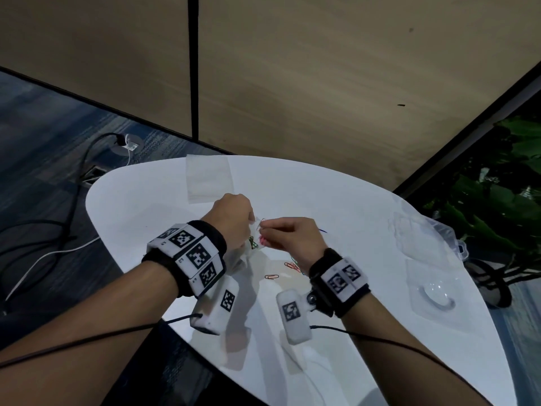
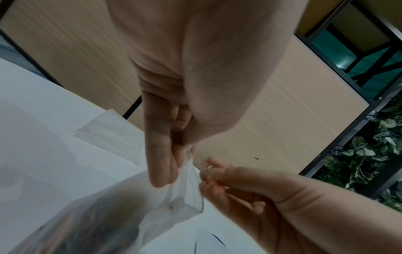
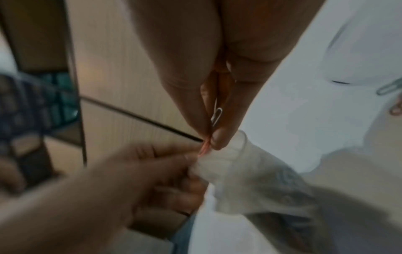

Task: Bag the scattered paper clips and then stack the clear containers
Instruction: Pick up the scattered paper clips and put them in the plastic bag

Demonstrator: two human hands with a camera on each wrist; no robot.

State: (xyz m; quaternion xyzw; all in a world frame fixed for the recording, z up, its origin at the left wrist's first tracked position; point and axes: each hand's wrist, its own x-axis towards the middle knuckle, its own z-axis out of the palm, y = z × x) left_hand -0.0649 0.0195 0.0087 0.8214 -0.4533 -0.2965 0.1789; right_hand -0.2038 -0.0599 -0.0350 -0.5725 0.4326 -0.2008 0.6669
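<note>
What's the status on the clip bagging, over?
Left hand holds bag mouth. Right hand pinches clips at the opening. Loose clips remain on table; containers unstacked. Nothing in the way.

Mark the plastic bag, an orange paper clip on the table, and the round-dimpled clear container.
plastic bag (image 2: pixel 187 202): left wrist view, open mouth.
orange paper clip (image 1: pixel 272 277): head view, middle.
clear container (image 1: pixel 438 297): head view, round dimple.

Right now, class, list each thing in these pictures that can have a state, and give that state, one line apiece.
clear bag: held up at its mouth, clips already inside
left hand: pinches the bag's rim
right hand: pinches paper clips at the bag's mouth
held paper clips: not yet dropped in
loose paper clips: lying on the table
clear containers: on the table's right, unstacked
</note>
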